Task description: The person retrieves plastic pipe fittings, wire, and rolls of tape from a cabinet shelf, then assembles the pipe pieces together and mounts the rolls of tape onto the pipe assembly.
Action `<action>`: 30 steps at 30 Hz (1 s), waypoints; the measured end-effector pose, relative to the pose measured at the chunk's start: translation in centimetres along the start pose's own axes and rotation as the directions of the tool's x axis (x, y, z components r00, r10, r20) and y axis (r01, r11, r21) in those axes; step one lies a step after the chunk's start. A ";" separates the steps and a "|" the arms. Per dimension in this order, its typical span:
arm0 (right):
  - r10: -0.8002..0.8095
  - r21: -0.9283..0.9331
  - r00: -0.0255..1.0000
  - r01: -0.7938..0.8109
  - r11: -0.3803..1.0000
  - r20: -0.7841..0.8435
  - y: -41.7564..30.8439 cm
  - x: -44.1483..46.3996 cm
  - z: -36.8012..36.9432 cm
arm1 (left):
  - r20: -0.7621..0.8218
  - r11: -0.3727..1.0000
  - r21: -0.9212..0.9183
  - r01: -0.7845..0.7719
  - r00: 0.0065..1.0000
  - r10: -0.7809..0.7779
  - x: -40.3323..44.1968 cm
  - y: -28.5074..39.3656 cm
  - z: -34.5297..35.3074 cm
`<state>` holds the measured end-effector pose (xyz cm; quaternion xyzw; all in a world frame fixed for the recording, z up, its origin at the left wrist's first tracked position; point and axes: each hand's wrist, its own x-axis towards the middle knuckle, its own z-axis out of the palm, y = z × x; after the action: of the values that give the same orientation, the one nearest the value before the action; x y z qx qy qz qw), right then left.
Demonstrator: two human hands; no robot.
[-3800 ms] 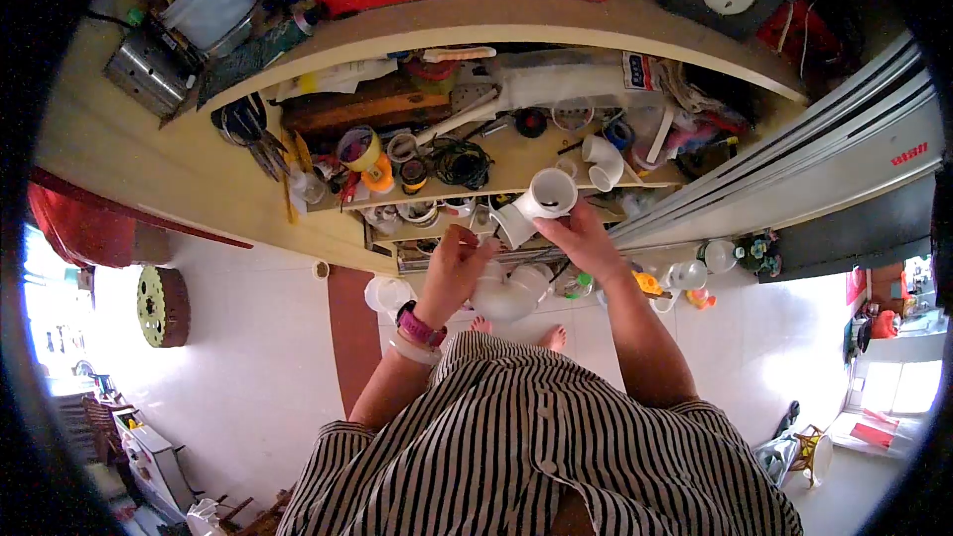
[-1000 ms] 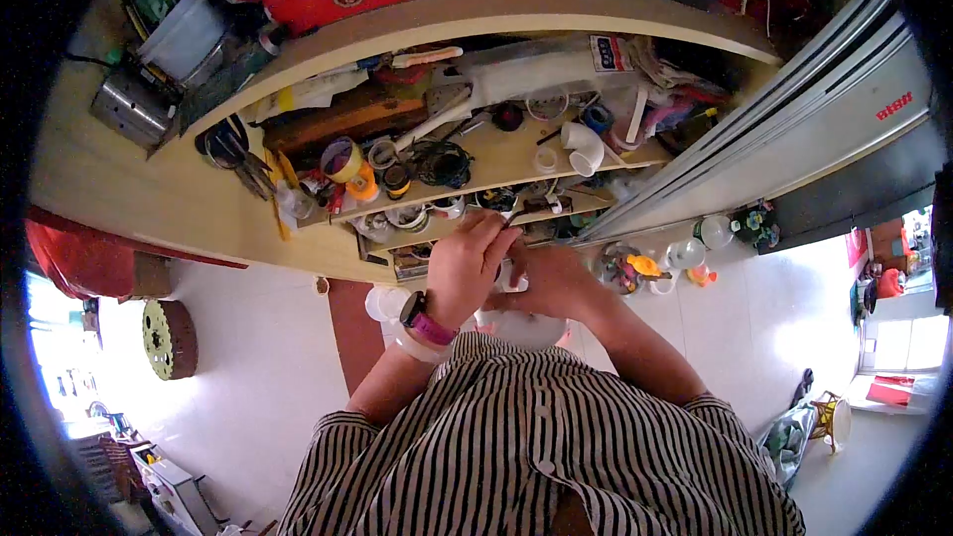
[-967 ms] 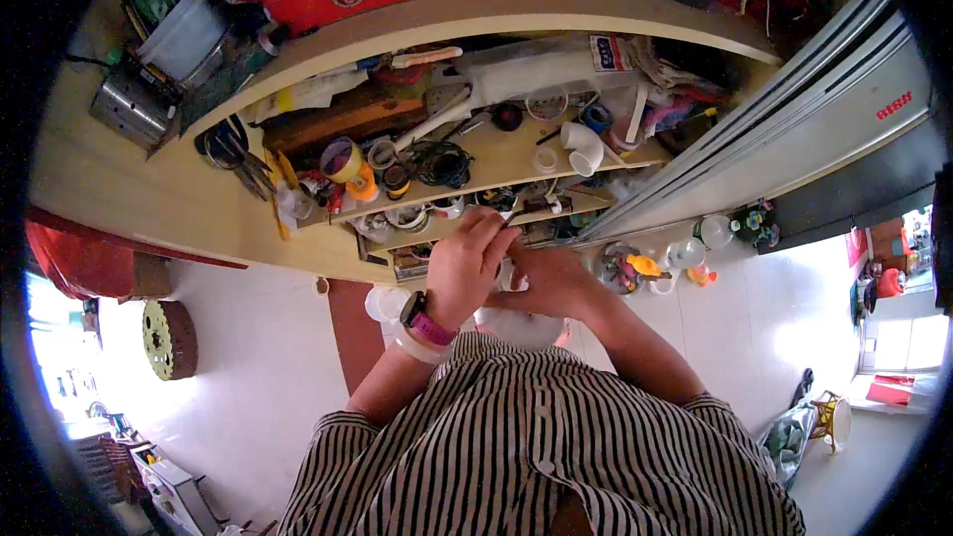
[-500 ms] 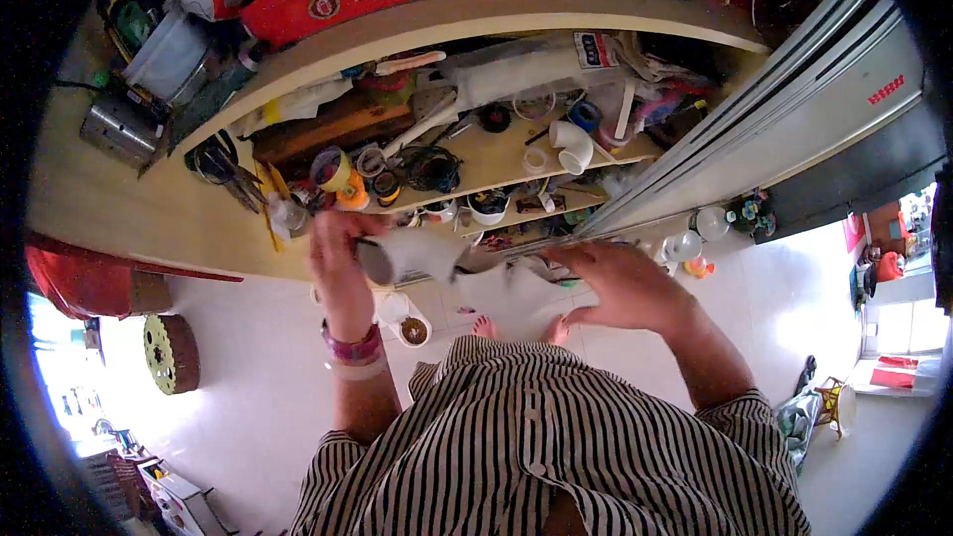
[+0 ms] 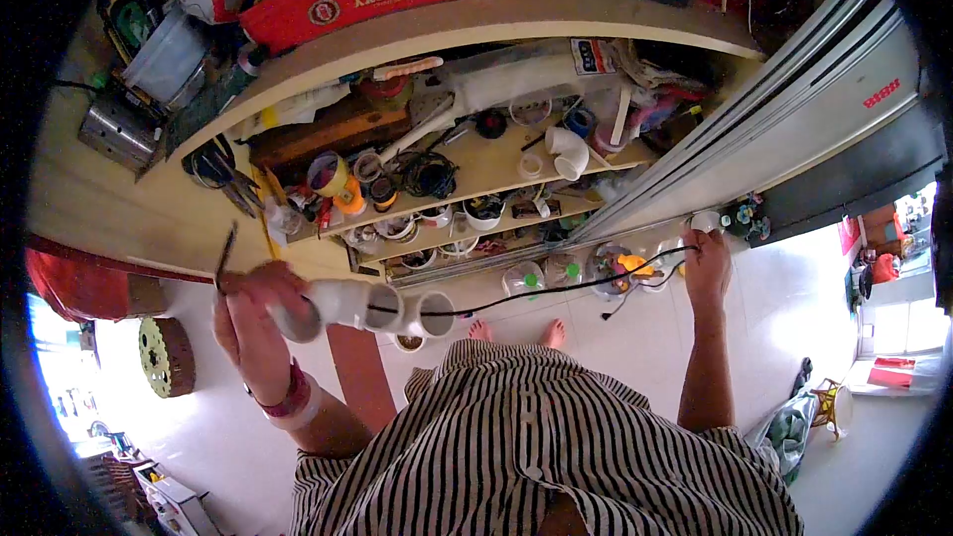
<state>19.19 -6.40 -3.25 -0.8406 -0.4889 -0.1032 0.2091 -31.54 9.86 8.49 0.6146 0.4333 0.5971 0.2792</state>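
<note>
Several white plastic pipe fittings (image 5: 342, 304) sit in a row on a black cord (image 5: 576, 287), between my hands and close to the left one. My left hand (image 5: 260, 323) is closed around the cord at that end, and a short dark tip of it sticks up above the fingers. The nearest fitting touches or almost touches this hand. Out to the right, my right hand (image 5: 707, 273) grips the cord's other part, which sags slightly between the hands. A white cup-like piece (image 5: 705, 221) shows at its fingertips; whether it is held I cannot tell.
In front stands an open cabinet, its shelf (image 5: 486, 164) crowded with jars, tape, cables and a white elbow pipe (image 5: 568, 152). A sliding door (image 5: 784, 129) is at right. Clear plastic bottles (image 5: 523, 280) stand on the floor near my feet (image 5: 553, 334).
My hands have moved apart, left hand to the left and down, right hand to the right. The cord is now stretched between them, and the fittings have shifted left with the left hand.
</note>
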 end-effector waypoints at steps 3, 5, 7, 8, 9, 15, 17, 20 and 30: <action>0.007 0.124 1.000 -0.007 0.992 0.003 -0.4 -0.8 1.2 | 0.441 0.856 -0.444 0.264 0.896 -0.047 -0.3 -0.2 0.5; 0.104 0.444 0.991 -0.129 0.887 0.080 -0.4 -2.0 3.9 | 0.342 0.953 -0.092 0.287 0.908 -0.241 -0.5 -1.8 4.6; 0.104 0.742 0.982 -0.186 0.644 0.155 -2.5 -2.2 5.2 | 0.582 0.814 -0.360 0.456 0.792 -0.185 -2.6 -0.9 6.7; 0.044 0.772 0.989 -0.138 0.621 0.142 -4.3 -2.8 5.0 | 0.662 0.821 -0.386 0.420 0.746 -0.070 -2.9 -0.1 7.8; 0.062 0.855 0.955 -0.289 0.432 0.292 -5.9 -3.2 4.5 | 0.684 0.771 -0.448 0.452 0.729 -0.030 -3.5 -0.1 9.1; -0.456 0.838 0.865 0.083 0.540 0.209 -15.6 -3.2 0.2 | 0.743 0.453 -0.567 0.688 0.664 -0.080 -6.3 0.6 18.6; -0.519 0.792 0.851 0.266 0.550 0.075 -16.4 -3.2 0.7 | 0.772 0.399 -0.560 0.726 0.632 -0.067 -6.2 0.1 20.8; -0.470 0.806 0.867 0.155 0.571 0.165 -14.6 -3.7 3.5 | 0.852 0.314 -0.500 0.807 0.524 0.008 -5.7 -1.4 23.2; -0.100 0.762 0.791 -0.535 0.365 0.603 -11.2 -3.7 2.2 | 0.558 0.858 0.232 -0.458 0.786 0.268 -3.7 -19.3 36.4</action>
<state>7.60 -3.45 -3.84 -0.6346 -0.3771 0.4608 0.4926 0.48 22.05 -14.68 0.8620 0.3160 0.3689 0.1450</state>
